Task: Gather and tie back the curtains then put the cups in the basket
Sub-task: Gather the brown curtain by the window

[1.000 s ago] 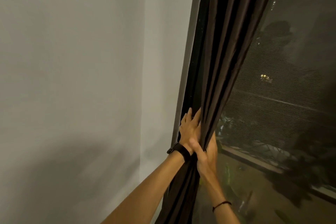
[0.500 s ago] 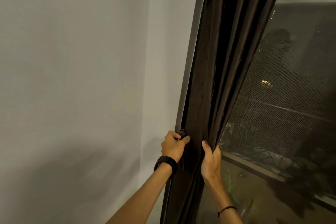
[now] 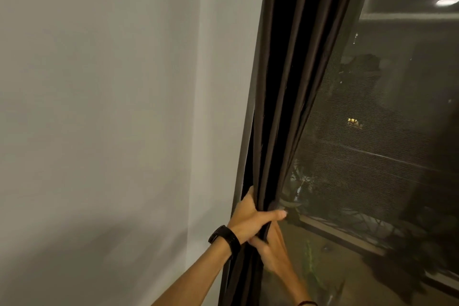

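The person is standing close to the window, and both hands are working on the dark brown curtain. The left hand is clamping the gathered folds into one tight bunch: its fingers are tucking in behind the curtain's left edge, and what looks like the thumb is stretching across the front of the folds toward the right. A black watch is sitting on that wrist, just below the hand.

Directly under the left hand, and touching it, the right hand is pressing up against the same bunch of cloth. It is blurring badly, so I cannot tell whether it is gripping the fabric or only lying against it. A thin dark bracelet is showing on its wrist, lower down.

Above the hands the curtain is rising in long pleats, leaning up and to the right and widening out. Below them it is hanging down in a narrow column between the two forearms.

To the left of the hands a pale grey wall is filling the space. To the right the dark window is showing its mesh screen, with a ceiling light reflecting high up, and green leaves are showing just right of the right hand.
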The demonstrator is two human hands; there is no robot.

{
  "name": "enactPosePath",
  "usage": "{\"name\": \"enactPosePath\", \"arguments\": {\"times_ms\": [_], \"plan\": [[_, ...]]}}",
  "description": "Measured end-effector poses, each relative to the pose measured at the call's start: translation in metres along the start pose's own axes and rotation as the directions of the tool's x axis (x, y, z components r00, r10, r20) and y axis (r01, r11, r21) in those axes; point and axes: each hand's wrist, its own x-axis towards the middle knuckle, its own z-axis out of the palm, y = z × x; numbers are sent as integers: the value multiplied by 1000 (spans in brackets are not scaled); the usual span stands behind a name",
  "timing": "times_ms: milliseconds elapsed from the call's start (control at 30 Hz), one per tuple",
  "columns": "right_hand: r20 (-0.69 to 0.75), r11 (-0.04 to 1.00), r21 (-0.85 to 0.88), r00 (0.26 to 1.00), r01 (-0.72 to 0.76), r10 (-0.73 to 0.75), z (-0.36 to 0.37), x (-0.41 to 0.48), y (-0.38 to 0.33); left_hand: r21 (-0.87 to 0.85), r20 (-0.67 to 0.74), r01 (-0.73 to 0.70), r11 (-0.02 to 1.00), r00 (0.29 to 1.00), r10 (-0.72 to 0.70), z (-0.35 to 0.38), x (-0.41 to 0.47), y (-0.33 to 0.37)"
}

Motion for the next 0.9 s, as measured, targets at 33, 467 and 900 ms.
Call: {"name": "enactPosePath", "arguments": {"times_ms": [33,467,900], "plan": [[46,998,-51,999,27,-25,-2,-5,-1,31,-71,-3,1000,997,5,0,2,-1],[20,981,81,985,-174,173,-50,99,-8,310,-104,15,951,994,18,-37,14,-1],[354,955,-12,892,-296,281,-43,78,-31,258,-26,40,965,999,-34,-49,13,-4]]}}
